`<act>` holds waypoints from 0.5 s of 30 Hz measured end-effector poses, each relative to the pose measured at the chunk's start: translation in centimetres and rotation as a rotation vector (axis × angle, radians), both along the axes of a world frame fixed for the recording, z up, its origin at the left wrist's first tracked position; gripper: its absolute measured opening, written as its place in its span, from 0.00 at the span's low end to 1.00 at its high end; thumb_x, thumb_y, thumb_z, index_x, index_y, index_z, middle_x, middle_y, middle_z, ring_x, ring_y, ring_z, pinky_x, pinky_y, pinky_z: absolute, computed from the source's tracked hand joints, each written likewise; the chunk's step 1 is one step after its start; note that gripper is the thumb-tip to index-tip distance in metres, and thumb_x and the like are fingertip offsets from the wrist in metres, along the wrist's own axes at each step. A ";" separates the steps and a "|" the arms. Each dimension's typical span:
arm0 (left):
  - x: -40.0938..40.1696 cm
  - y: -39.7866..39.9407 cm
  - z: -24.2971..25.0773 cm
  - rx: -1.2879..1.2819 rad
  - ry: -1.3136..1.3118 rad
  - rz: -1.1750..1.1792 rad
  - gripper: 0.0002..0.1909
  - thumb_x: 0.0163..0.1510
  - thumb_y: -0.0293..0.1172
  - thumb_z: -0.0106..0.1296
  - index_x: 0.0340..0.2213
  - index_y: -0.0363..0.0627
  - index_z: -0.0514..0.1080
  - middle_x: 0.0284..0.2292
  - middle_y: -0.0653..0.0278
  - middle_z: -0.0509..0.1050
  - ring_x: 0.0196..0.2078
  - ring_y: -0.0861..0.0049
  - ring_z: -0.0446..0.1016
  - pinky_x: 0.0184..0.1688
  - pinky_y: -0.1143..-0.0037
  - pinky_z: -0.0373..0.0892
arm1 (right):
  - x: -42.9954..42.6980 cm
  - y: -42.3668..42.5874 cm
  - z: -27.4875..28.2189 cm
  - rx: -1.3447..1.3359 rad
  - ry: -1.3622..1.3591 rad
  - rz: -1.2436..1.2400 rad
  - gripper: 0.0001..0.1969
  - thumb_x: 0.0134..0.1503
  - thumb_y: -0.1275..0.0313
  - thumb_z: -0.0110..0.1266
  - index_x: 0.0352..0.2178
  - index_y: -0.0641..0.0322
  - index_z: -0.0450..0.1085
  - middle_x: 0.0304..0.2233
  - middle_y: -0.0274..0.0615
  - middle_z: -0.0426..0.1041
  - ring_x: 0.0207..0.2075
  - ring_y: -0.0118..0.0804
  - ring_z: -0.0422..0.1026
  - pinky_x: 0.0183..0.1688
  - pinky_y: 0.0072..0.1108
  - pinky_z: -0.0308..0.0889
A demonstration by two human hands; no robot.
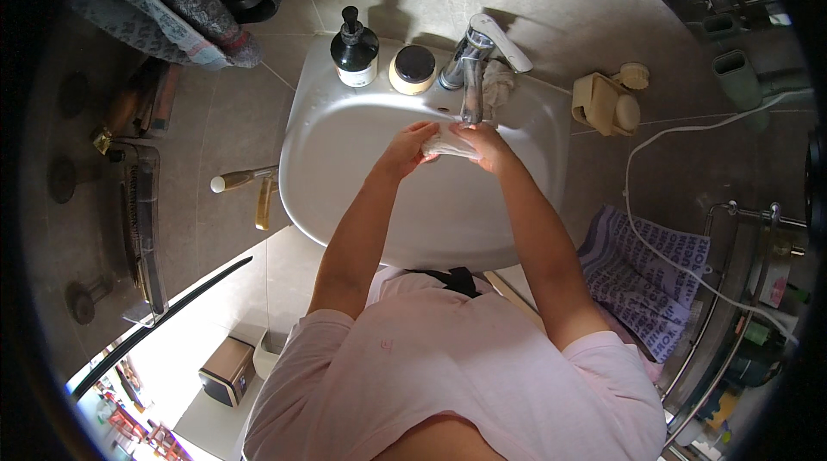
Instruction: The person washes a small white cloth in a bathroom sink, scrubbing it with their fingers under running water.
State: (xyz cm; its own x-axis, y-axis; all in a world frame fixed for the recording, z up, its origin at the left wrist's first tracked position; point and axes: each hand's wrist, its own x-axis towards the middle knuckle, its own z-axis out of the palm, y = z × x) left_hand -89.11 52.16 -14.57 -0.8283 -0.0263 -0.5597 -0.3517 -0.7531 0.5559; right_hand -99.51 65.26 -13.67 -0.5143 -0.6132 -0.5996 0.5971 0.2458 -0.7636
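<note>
A small white cloth (447,143) is stretched between my two hands over the basin of a white washbasin (413,215). My left hand (412,145) grips one end of it, and my right hand (486,144) grips the other. Just above the cloth is the spout of a chrome mixer tap (473,83), whose lever points to the right. Whether water is running cannot be made out. Fingers on the underside of the cloth are partly hidden.
On the basin's back ledge stand a dark pump bottle (355,50), a jar with a black lid (412,70) and a crumpled cloth (499,83). A soap holder (604,105) is on the right wall. A white cable (636,193) hangs by a purple towel (649,273).
</note>
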 end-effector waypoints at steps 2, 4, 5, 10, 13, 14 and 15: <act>0.3 -0.3 -1.1 0.043 0.082 0.084 0.12 0.45 0.35 0.45 0.30 0.41 0.64 0.24 0.68 0.67 0.24 0.83 0.67 0.22 0.84 0.65 | 1.3 -0.3 2.3 0.274 -0.113 0.015 0.15 0.41 0.62 0.53 0.29 0.60 0.63 0.27 0.36 0.65 0.30 0.32 0.65 0.29 0.22 0.60; 0.3 -0.1 -1.5 0.073 0.039 0.121 0.11 0.45 0.34 0.45 0.30 0.40 0.64 0.23 0.68 0.67 0.23 0.83 0.67 0.20 0.84 0.64 | 1.7 0.1 2.6 0.314 -0.126 0.052 0.18 0.40 0.58 0.52 0.30 0.57 0.62 0.28 0.33 0.66 0.31 0.29 0.64 0.33 0.22 0.58; 0.3 0.0 -1.8 0.073 0.040 0.122 0.11 0.45 0.34 0.45 0.30 0.40 0.64 0.23 0.68 0.67 0.23 0.83 0.67 0.20 0.84 0.64 | 1.8 0.2 2.6 0.354 -0.141 0.093 0.20 0.40 0.55 0.51 0.32 0.55 0.62 0.29 0.31 0.66 0.32 0.26 0.63 0.37 0.22 0.57; -0.5 2.0 -1.8 -0.385 -0.115 0.248 0.11 0.43 0.37 0.47 0.25 0.41 0.66 0.18 0.66 0.67 0.20 0.77 0.67 0.19 0.79 0.63 | 1.4 1.4 -2.5 -0.098 -0.312 -0.272 0.15 0.43 0.60 0.49 0.31 0.56 0.62 0.30 0.33 0.65 0.31 0.27 0.63 0.34 0.21 0.58; -0.6 6.1 2.2 -1.017 0.029 -0.099 0.16 0.46 0.42 0.41 0.24 0.40 0.67 0.21 0.59 0.69 0.25 0.71 0.69 0.26 0.73 0.63 | 1.7 0.2 -4.1 -0.040 -0.442 -0.611 0.11 0.47 0.64 0.46 0.30 0.58 0.62 0.28 0.37 0.65 0.30 0.31 0.64 0.31 0.23 0.62; -0.9 6.3 2.1 -1.019 0.026 -0.099 0.16 0.46 0.42 0.41 0.24 0.40 0.67 0.21 0.59 0.69 0.25 0.71 0.69 0.26 0.73 0.63 | 2.4 -0.4 -4.0 -0.064 -0.546 -0.653 0.12 0.49 0.62 0.42 0.28 0.59 0.62 0.25 0.37 0.65 0.27 0.31 0.64 0.29 0.23 0.62; -1.3 6.3 1.9 -1.217 -0.069 -0.152 0.18 0.46 0.44 0.38 0.24 0.41 0.67 0.21 0.57 0.69 0.25 0.67 0.69 0.27 0.71 0.63 | 2.7 -0.8 -4.1 -0.065 -0.547 -0.651 0.12 0.49 0.62 0.42 0.28 0.59 0.62 0.25 0.37 0.65 0.27 0.31 0.64 0.29 0.23 0.62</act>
